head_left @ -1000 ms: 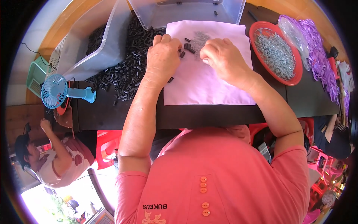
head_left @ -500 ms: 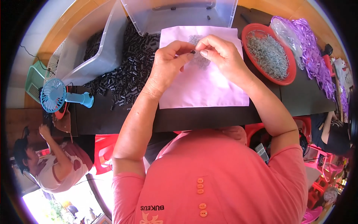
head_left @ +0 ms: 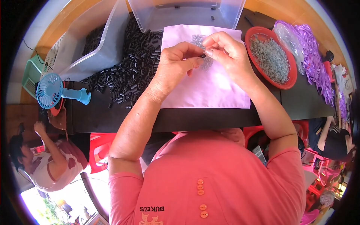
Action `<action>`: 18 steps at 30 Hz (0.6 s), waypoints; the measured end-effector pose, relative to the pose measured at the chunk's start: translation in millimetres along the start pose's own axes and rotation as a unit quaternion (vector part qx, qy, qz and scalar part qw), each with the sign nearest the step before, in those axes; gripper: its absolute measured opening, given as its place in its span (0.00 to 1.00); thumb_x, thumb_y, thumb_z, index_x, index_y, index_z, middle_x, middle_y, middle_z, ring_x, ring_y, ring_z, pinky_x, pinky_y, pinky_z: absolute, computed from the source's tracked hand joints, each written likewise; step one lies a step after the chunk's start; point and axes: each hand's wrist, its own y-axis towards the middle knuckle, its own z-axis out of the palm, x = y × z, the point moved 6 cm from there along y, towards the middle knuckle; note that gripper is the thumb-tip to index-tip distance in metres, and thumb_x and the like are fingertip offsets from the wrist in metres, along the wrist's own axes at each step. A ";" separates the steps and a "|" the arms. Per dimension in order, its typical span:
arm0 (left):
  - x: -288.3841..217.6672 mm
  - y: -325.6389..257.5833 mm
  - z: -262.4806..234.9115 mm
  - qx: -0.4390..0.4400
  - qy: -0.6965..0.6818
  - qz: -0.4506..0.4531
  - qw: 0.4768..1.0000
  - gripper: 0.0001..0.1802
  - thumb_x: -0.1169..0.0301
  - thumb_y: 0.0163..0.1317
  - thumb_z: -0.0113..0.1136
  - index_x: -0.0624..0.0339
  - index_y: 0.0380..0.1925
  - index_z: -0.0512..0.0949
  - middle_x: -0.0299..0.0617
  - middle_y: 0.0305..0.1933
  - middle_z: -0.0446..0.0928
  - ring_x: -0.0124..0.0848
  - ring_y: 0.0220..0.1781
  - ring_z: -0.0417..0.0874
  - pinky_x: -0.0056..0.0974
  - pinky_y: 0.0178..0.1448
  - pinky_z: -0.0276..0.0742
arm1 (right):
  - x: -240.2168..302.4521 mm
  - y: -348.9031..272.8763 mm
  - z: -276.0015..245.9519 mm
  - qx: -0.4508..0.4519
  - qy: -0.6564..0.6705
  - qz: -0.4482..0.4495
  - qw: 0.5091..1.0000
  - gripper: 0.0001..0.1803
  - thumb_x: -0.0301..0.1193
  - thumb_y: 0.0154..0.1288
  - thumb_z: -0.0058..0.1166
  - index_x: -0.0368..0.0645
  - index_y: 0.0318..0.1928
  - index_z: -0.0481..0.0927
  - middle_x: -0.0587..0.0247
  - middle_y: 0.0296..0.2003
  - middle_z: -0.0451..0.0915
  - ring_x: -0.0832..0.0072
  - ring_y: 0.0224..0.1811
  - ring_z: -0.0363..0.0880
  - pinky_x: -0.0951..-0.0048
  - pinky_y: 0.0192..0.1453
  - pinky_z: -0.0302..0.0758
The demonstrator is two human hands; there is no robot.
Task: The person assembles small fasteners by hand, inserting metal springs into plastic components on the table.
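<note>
Over a pink cloth (head_left: 210, 93), my two hands meet with their fingertips nearly touching. Between thumb and forefinger my left hand (head_left: 180, 60) pinches a small black tube piece (head_left: 203, 56). My right hand (head_left: 229, 52) is closed in a pinch right beside that piece; whatever is in its fingertips is too small to make out. Beneath the fingers lies a small heap of thin silvery metal pieces (head_left: 198, 39), partly hidden by the hands. Many loose black tube pieces (head_left: 129, 71) are spread to the left of the cloth.
A red bowl (head_left: 247, 37) of silvery metal pieces stands right, near purple strips (head_left: 313, 52). Clear plastic bins (head_left: 183, 18) stand at the back and left (head_left: 80, 65). A blue fan (head_left: 50, 90) sits at the table's left end. Other people (head_left: 56, 165) sit at both sides.
Both hands have shifted slightly right and down in the picture, still pinching together. The whole view has also moved a little. The black piece now shows more plainly at the left fingertips.
</note>
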 end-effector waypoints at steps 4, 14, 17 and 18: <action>0.5 0.6 0.3 0.002 0.005 0.006 1.000 0.10 0.79 0.60 0.64 0.68 0.42 0.81 0.38 0.31 0.80 0.23 0.29 0.77 0.29 0.32 0.74 | 4.5 -2.5 1.1 -0.012 -0.006 -0.014 1.000 0.07 0.17 0.64 0.55 0.37 0.42 0.75 0.66 0.38 0.80 0.79 0.42 0.80 0.76 0.49 0.76; 0.9 -1.9 1.5 0.009 -0.132 -0.033 0.991 0.10 0.80 0.60 0.62 0.71 0.42 0.79 0.41 0.30 0.80 0.27 0.26 0.78 0.30 0.30 0.74 | 5.3 -4.2 4.8 -0.013 -0.033 -0.022 0.999 0.08 0.16 0.63 0.56 0.38 0.42 0.76 0.67 0.36 0.81 0.79 0.40 0.80 0.76 0.46 0.77; 7.0 -0.4 -0.5 0.002 -0.174 -0.057 0.983 0.10 0.80 0.60 0.63 0.70 0.42 0.79 0.43 0.32 0.80 0.28 0.27 0.78 0.31 0.31 0.75 | -0.5 -4.7 6.0 -0.013 0.001 0.000 1.000 0.08 0.16 0.63 0.56 0.37 0.42 0.76 0.67 0.36 0.81 0.80 0.39 0.79 0.77 0.46 0.77; 9.0 0.1 -0.1 0.001 -0.175 -0.057 0.983 0.10 0.80 0.60 0.63 0.70 0.42 0.79 0.43 0.32 0.80 0.28 0.27 0.78 0.31 0.31 0.75 | -4.1 -5.0 6.5 -0.012 0.023 0.019 0.999 0.07 0.17 0.64 0.56 0.37 0.42 0.76 0.68 0.36 0.80 0.81 0.39 0.79 0.77 0.46 0.77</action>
